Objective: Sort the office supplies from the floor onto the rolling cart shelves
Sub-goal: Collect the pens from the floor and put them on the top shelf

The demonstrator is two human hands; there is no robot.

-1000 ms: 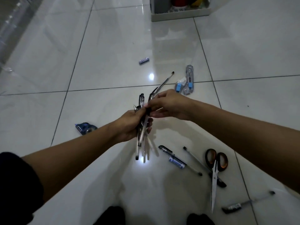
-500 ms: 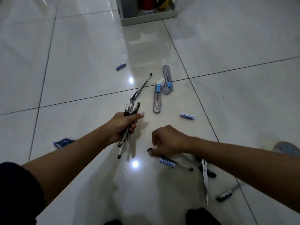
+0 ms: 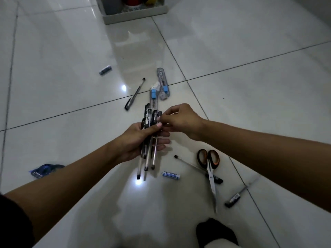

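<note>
1. While the left hand (image 3: 138,140) wraps its fingers round a bundle of pens (image 3: 148,140) above the floor (image 3: 71,86), the right hand (image 3: 179,120) pinches one pen's top end against the bundle.
2. The pens look light, stiff and smooth; a loose bundle could slide apart, so grip mid-barrel.
3. More pens, scissors (image 3: 209,167) and a battery (image 3: 171,175) lie near; the cart (image 3: 136,15) stands far.

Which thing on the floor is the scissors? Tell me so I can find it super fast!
Start at the person's right hand and look down to the shiny white tiled floor beneath that forearm. The scissors with black and orange loop handles lie there, the silver blades pointing toward the camera across a clear pen with a black cap. Nothing else on the floor has orange or two round loops.
</note>
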